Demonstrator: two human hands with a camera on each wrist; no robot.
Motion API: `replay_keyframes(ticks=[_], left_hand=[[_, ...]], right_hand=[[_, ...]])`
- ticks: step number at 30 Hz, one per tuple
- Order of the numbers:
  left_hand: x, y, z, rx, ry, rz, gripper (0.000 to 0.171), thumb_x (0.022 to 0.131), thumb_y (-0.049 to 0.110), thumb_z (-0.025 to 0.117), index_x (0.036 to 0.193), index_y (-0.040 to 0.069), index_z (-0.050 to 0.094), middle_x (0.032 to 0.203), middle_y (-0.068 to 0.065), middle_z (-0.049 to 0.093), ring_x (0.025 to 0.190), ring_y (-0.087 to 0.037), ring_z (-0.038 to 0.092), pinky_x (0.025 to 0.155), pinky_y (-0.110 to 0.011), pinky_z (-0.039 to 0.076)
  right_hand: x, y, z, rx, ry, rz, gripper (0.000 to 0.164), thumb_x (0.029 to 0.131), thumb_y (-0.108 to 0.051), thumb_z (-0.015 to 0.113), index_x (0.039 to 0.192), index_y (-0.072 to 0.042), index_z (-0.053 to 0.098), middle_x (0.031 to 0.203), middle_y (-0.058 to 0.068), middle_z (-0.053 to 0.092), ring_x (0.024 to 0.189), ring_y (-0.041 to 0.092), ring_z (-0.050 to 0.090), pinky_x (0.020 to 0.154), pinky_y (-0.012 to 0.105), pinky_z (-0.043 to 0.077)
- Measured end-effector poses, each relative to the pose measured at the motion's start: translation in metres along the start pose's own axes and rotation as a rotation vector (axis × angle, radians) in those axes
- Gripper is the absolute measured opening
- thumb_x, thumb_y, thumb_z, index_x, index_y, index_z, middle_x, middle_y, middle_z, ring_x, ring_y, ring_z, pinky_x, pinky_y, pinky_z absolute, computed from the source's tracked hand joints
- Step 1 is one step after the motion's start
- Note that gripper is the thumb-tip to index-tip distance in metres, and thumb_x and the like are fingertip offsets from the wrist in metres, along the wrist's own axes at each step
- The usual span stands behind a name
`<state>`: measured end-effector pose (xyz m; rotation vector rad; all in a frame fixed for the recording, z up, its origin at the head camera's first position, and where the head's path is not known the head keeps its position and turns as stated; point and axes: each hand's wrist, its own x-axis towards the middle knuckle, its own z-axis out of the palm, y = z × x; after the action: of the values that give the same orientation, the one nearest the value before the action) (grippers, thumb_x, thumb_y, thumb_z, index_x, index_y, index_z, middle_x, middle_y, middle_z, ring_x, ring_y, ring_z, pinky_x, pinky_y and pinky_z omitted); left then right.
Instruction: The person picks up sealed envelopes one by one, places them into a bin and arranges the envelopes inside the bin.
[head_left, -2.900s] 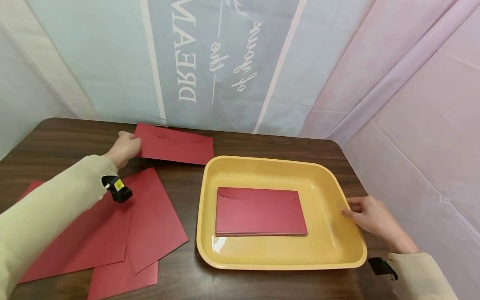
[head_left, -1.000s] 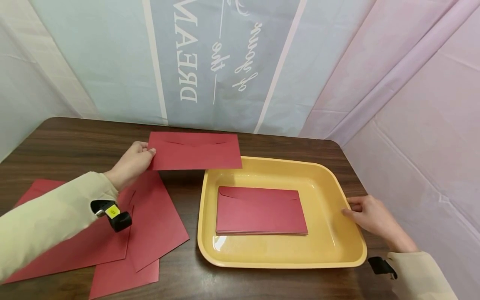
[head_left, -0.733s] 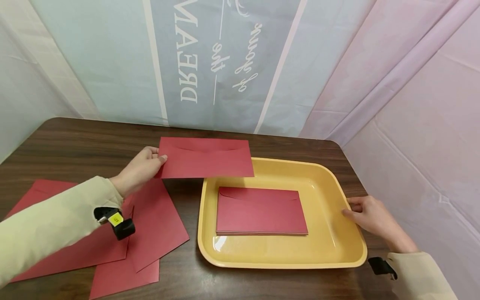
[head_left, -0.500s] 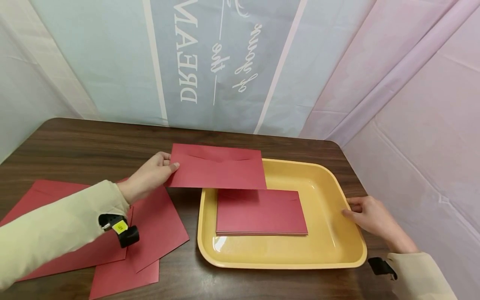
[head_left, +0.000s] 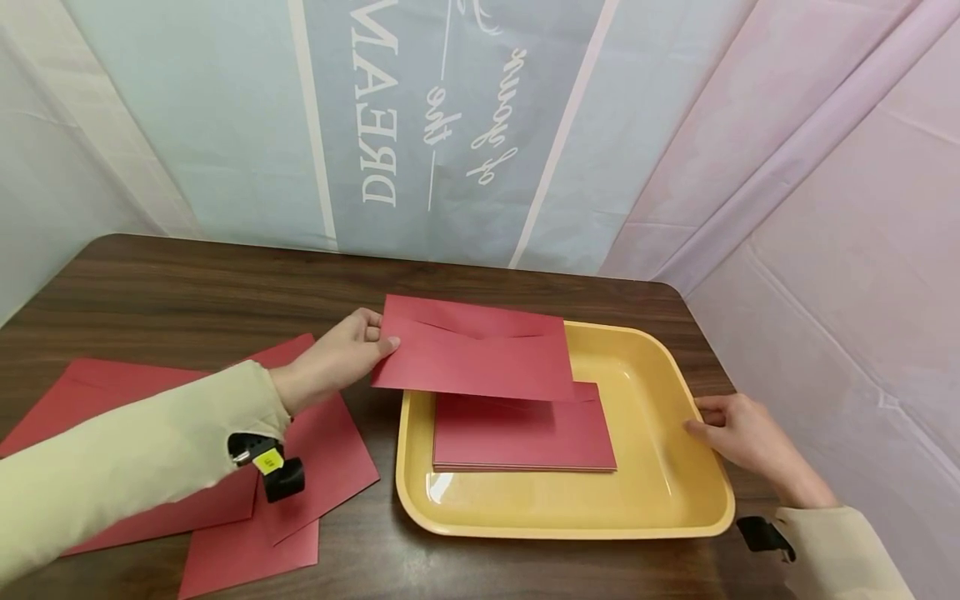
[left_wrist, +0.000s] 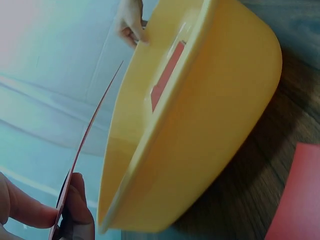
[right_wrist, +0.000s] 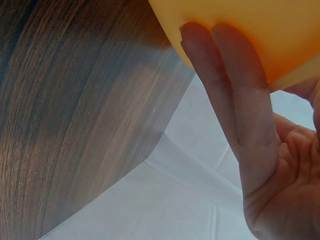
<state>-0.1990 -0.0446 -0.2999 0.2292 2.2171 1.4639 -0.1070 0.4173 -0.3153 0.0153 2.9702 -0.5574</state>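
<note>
My left hand [head_left: 341,354] pinches a red envelope [head_left: 476,350] by its left edge, thumb on top. The envelope hangs tilted above the far left part of a yellow plastic tray [head_left: 652,508]; the left wrist view shows it edge-on, clear of the rim. Inside the tray lies a neat stack of red envelopes [head_left: 525,437], partly covered by the held one. My right hand [head_left: 738,429] grips the tray's right wall, thumb inside. In the right wrist view its fingers [right_wrist: 245,95] press against the outside of the yellow wall.
Several larger red envelopes [head_left: 247,550] lie overlapping on the dark wooden table [head_left: 150,283] at the left, partly under my left forearm. A pale curtain [head_left: 247,125] with lettering hangs right behind the table's far edge, and another hangs along the right side.
My left hand has carried the red envelope from the table's far left, rightwards and nearer, over the tray and part of the stack. The right hand and the tray have stayed in place.
</note>
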Motion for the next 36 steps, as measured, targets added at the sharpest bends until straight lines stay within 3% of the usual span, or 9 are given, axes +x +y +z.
replay_keyframes(ticks=[13, 23, 30, 36], left_hand=[[0.006, 0.005, 0.022, 0.012, -0.042, 0.006, 0.033, 0.099, 0.011, 0.048, 0.125, -0.005, 0.034, 0.118, -0.022, 0.06, 0.103, -0.027, 0.062, 0.098, -0.043, 0.041], [0.011, 0.008, 0.039, -0.016, -0.116, 0.063, 0.029, 0.097, 0.005, 0.049, 0.119, -0.006, 0.033, 0.108, -0.023, 0.066, 0.086, -0.019, 0.068, 0.083, -0.032, 0.049], [0.015, 0.008, 0.053, 0.014, -0.117, 0.05, 0.021, 0.096, 0.003, 0.05, 0.111, -0.004, 0.037, 0.103, -0.022, 0.068, 0.081, -0.018, 0.066, 0.077, -0.033, 0.05], [0.016, 0.008, 0.064, 0.013, -0.108, 0.03, 0.025, 0.095, 0.0, 0.051, 0.115, -0.006, 0.037, 0.101, -0.023, 0.068, 0.08, -0.021, 0.068, 0.079, -0.036, 0.054]], right_hand=[[0.001, 0.001, 0.0, 0.001, 0.001, 0.002, 0.041, 0.085, -0.014, 0.069, 0.113, 0.015, 0.062, 0.088, 0.022, 0.072, 0.072, 0.024, 0.071, 0.063, 0.025, 0.052], [0.002, 0.002, 0.001, -0.006, 0.006, 0.003, 0.041, 0.085, -0.015, 0.069, 0.113, 0.015, 0.062, 0.088, 0.021, 0.072, 0.073, 0.024, 0.071, 0.063, 0.024, 0.051], [0.002, 0.002, 0.002, -0.006, 0.007, 0.006, 0.041, 0.085, -0.015, 0.069, 0.113, 0.015, 0.062, 0.087, 0.02, 0.073, 0.073, 0.023, 0.071, 0.063, 0.024, 0.051], [0.002, 0.003, 0.002, -0.01, 0.01, 0.012, 0.041, 0.086, -0.015, 0.069, 0.113, 0.015, 0.062, 0.088, 0.021, 0.072, 0.073, 0.023, 0.071, 0.063, 0.024, 0.051]])
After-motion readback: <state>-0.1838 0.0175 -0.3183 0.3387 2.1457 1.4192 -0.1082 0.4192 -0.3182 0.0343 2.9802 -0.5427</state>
